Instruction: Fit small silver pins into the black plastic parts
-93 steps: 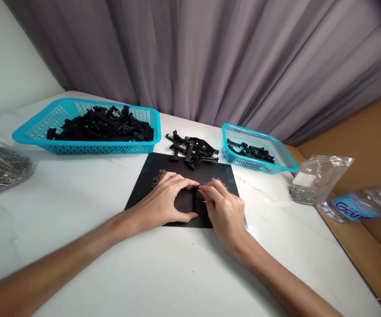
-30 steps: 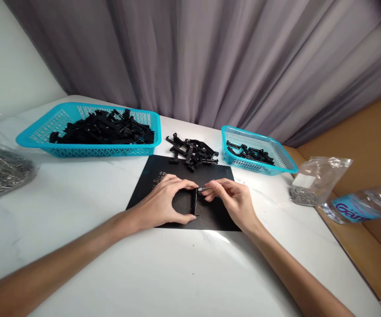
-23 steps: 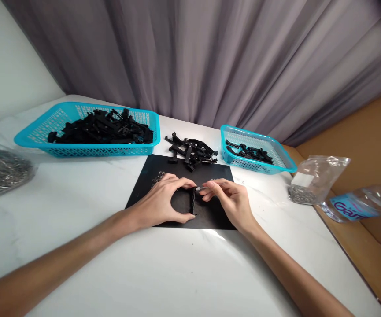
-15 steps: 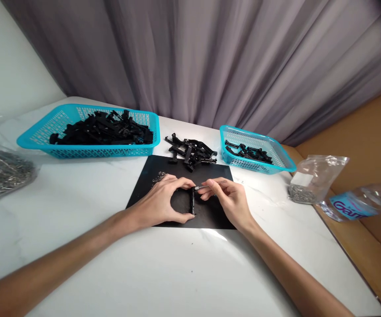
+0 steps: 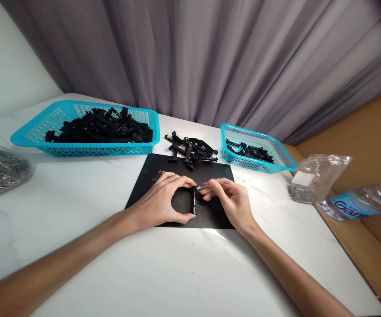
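A narrow black plastic part [image 5: 194, 201] stands lengthwise between the thumb and fingers of my left hand [image 5: 160, 198], which grips it at its two ends over a black mat [image 5: 210, 218]. My right hand [image 5: 231, 198] pinches a thin, pale-tipped metal tool [image 5: 206, 186]. The tool's tip meets or nearly meets the far end of the black part; contact is too small to make out. Small shiny metal pieces [image 5: 160, 174] lie on the mat behind my left hand, partly hidden by it.
Black parts lie piled [image 5: 190, 152] behind the mat. A large blue basket [image 5: 101, 149] and a smaller blue basket [image 5: 259, 166] hold more. Bags of metal pieces stand left [image 5: 3, 171] and right [image 5: 304, 191], beside a plastic bottle [image 5: 362, 202]. A curtain [image 5: 183, 57] hangs behind.
Both hands keep their grips and have hardly moved. The view has shifted slightly.
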{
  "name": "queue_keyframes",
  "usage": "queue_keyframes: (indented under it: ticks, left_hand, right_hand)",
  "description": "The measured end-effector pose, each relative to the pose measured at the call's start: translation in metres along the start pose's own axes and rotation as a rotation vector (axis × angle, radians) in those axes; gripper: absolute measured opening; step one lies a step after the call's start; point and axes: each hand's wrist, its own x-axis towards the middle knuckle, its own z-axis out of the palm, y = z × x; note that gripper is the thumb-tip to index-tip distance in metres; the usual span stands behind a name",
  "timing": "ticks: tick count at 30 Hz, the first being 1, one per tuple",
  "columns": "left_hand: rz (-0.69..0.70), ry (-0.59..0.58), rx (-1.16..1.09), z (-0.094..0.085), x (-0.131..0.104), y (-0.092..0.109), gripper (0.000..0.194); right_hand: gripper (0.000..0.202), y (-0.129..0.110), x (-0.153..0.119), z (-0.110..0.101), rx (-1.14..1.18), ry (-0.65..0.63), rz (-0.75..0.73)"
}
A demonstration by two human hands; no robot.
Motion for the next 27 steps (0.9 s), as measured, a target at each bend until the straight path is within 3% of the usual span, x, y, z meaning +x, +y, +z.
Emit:
queue_keyframes:
  ticks: [11,17,20,23,25,27]
  left_hand:
    - [-0.005,-0.013,-0.038,0.0,0.002,0.0,0.06]
    - [0.006,-0.001,-0.028,0.001,0.0,-0.002,0.058]
    - [-0.004,0.035,0.002,0.002,-0.001,-0.001,0.058]
    - [-0.034,0.076,0.032,0.001,-0.002,0.003,0.053]
    - [-0.038,0.071,0.046,-0.004,-0.001,0.004,0.055]
    - [-0.049,0.086,0.083,-0.013,0.003,0.002,0.066]
  right_hand:
    - [0.034,0.005,-0.004,0.002,0.016,0.003,0.007]
    - [0.042,-0.004,0.0,0.0,-0.232,0.236,-0.126]
    - [0.038,-0.007,-0.007,0.01,-0.351,0.114,-0.098]
    - [0.018,-0.008,-0.017,0.025,-0.541,-0.029,-0.086]
    - [0.015,-0.008,-0.017,0.027,-0.639,-0.031,-0.124]
    - [0.015,-0.008,-0.006,0.017,-0.704,0.048,-0.19]
